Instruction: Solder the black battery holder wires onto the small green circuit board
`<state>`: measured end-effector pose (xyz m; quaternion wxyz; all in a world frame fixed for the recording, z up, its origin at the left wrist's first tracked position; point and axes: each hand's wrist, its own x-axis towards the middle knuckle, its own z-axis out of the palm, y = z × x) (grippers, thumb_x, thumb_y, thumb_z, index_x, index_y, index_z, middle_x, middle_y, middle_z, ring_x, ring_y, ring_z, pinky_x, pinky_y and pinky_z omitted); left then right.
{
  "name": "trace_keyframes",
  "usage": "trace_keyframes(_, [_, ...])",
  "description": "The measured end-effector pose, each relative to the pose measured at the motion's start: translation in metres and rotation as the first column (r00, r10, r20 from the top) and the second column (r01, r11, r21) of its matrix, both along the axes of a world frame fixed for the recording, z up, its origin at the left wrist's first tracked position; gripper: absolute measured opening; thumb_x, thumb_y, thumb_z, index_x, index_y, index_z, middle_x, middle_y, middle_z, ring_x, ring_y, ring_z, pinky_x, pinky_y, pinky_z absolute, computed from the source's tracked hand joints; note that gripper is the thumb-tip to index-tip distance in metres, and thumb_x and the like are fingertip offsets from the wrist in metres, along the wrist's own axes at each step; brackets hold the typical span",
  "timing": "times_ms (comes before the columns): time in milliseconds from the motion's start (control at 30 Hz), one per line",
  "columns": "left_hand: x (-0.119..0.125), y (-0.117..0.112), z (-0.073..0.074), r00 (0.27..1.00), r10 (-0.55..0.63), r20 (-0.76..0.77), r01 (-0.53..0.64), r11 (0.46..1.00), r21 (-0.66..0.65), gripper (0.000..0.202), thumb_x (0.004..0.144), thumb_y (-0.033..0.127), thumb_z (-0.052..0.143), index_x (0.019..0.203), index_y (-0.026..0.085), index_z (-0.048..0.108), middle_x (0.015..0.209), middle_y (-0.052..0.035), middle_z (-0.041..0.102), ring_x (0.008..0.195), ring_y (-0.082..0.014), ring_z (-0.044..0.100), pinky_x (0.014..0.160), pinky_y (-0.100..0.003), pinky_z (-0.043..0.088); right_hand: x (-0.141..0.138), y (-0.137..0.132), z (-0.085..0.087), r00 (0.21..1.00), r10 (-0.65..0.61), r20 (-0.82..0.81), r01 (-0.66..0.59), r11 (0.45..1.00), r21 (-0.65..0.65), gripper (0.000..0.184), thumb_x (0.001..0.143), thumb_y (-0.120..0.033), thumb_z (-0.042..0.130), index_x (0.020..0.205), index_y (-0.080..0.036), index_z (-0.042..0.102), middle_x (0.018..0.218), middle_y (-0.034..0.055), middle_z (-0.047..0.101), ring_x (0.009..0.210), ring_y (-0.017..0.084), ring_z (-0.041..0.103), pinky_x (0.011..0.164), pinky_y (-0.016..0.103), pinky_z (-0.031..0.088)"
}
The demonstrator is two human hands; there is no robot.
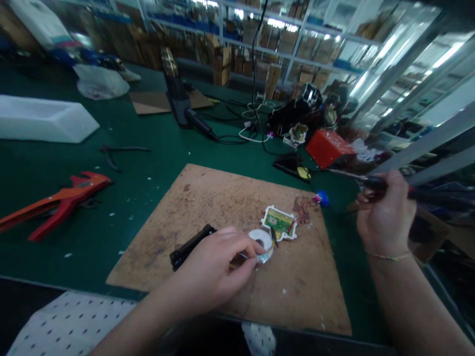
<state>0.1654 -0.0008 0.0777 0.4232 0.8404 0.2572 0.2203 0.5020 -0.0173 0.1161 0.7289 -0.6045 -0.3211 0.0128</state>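
White disc (264, 239), round and flat with a dark centre; located on the worn board, right at the left hand's fingertips.
Left hand (218, 267): thumb and forefinger brought together in a narrow pinch at the disc's edge, on a thin wire (243, 255), partly hidden.
Right hand (386, 217): fingers curled round the dark handle of a slim tool (375, 182), raised at the board's right; metal shaft pointing left.
Circuit board (276, 221): green, in a white scalloped frame, just beyond the disc; thin red wires (303, 210) run toward a blue piece (323, 198) at the board's right edge.
Black part (190, 248): elongated, ridged, partly behind the left hand.
Worn board (222, 198): brown, flat, four-sided, stained and scuffed; set on a green tabletop (148, 185) flecked with white scraps.
Left side: orange-red cutter (72, 198), dark pliers (117, 150), smooth white tray (44, 121).
Far side: black heat gun (180, 105), tangled cables (256, 116), red box (328, 148).
Room: metal shelving (295, 47) with cardboard boxes, blurred.
Spacing: bare green strip between pliers and worn board; bare brown surface before the circuit board.
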Motion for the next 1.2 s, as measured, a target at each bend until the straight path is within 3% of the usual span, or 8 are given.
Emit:
trace_keyframes(233, [-0.001, -0.001, 0.004, 1.000, 0.003, 0.027, -0.002, 0.999, -0.040, 0.010, 0.092, 0.017, 0.058, 0.089, 0.022, 0.066, 0.101, 0.0014, 0.072, 0.097, -0.0168, 0.064, 0.083, -0.032, 0.048, 0.068, 0.093, 0.004, 0.929, -0.081, 0.360, 0.175, 0.956, -0.236, 0.032, 0.081, -0.048, 0.063, 0.068, -0.019, 0.059, 0.060, 0.0016, 0.056, 0.060, 0.017, 0.055, 0.064, 0.033, 0.045])
trace_keyframes(433, [-0.002, -0.001, 0.003, 0.999, -0.002, 0.053, 0.004, 1.000, -0.030, 0.011, 0.092, 0.016, 0.057, 0.090, 0.023, 0.065, 0.100, 0.0005, 0.071, 0.096, -0.0167, 0.064, 0.082, -0.032, 0.048, 0.068, 0.140, -0.024, 0.903, 0.085, 0.422, 0.168, 0.833, -0.527, 0.035, 0.083, -0.049, 0.060, 0.065, -0.019, 0.063, 0.068, 0.0079, 0.066, 0.078, 0.026, 0.065, 0.087, 0.039, 0.049])
trace_keyframes(567, [0.000, -0.001, 0.003, 0.998, -0.012, 0.065, 0.013, 1.000, -0.023, 0.012, 0.092, 0.016, 0.056, 0.091, 0.022, 0.066, 0.100, -0.0007, 0.071, 0.095, -0.0179, 0.064, 0.082, -0.033, 0.049, 0.061, 0.157, -0.041, 0.925, 0.176, 0.336, 0.113, 0.716, -0.688, 0.046, 0.087, -0.060, 0.055, 0.073, -0.017, 0.065, 0.081, 0.0136, 0.071, 0.084, 0.027, 0.066, 0.086, 0.040, 0.050])
trace_keyframes(667, [0.000, -0.002, 0.002, 0.998, -0.024, 0.065, 0.025, 1.000, -0.008, 0.012, 0.094, 0.017, 0.054, 0.089, 0.021, 0.064, 0.101, -0.0025, 0.072, 0.096, -0.0191, 0.064, 0.082, -0.035, 0.050, 0.059, 0.146, -0.040, 0.916, 0.324, 0.238, -0.009, 0.608, -0.794, 0.059, 0.087, -0.071, 0.050, 0.080, -0.015, 0.067, 0.083, 0.0149, 0.072, 0.077, 0.024, 0.066, 0.075, 0.037, 0.052])
trace_keyframes(800, [-0.009, -0.005, 0.000, 1.000, -0.013, 0.010, 0.011, 0.992, 0.124, 0.012, 0.097, 0.022, 0.053, 0.103, 0.023, 0.064, 0.112, -0.0045, 0.070, 0.104, -0.0221, 0.063, 0.090, -0.040, 0.051, 0.053, 0.088, -0.022, 0.792, 0.563, 0.238, -0.102, 0.506, -0.857, 0.063, 0.081, -0.075, 0.059, 0.098, -0.015, 0.069, 0.093, 0.0116, 0.071, 0.083, 0.022, 0.062, 0.077, 0.036, 0.050])
trace_keyframes(933, [-0.028, -0.012, -0.003, 0.994, 0.077, -0.075, -0.047, 0.938, 0.345, 0.042, 0.093, 0.039, 0.064, 0.131, 0.025, 0.055, 0.131, -0.0087, 0.066, 0.118, -0.0296, 0.060, 0.100, -0.050, 0.048, 0.045, 0.023, -0.011, 0.468, 0.859, 0.206, -0.198, 0.329, -0.923, 0.065, 0.063, -0.065, 0.083, 0.113, -0.025, 0.071, 0.121, 0.0098, 0.064, 0.112, 0.027, 0.057, 0.100, 0.041, 0.045])
trace_keyframes(1033, [-0.038, -0.012, -0.006, 0.978, 0.153, -0.140, -0.072, 0.882, 0.465, 0.048, 0.088, 0.048, 0.069, 0.128, 0.023, 0.058, 0.133, -0.0116, 0.065, 0.121, -0.0349, 0.058, 0.101, -0.057, 0.045, 0.043, 0.003, -0.018, 0.276, 0.932, 0.234, -0.138, 0.279, -0.950, 0.050, 0.078, -0.063, 0.072, 0.108, -0.023, 0.070, 0.125, 0.0135, 0.060, 0.117, 0.030, 0.050, 0.103, 0.046, 0.039])
trace_keyframes(1200, [-0.040, -0.005, -0.001, 0.968, 0.070, -0.243, 0.043, 0.901, 0.432, 0.020, 0.100, 0.030, 0.049, 0.103, 0.023, 0.068, 0.118, -0.0061, 0.070, 0.115, -0.0284, 0.060, 0.102, -0.054, 0.040, 0.051, 0.005, -0.019, 0.374, 0.900, 0.224, -0.146, 0.295, -0.944, 0.037, 0.090, -0.056, 0.059, 0.088, -0.019, 0.062, 0.091, 0.0084, 0.065, 0.092, 0.023, 0.055, 0.089, 0.040, 0.040])
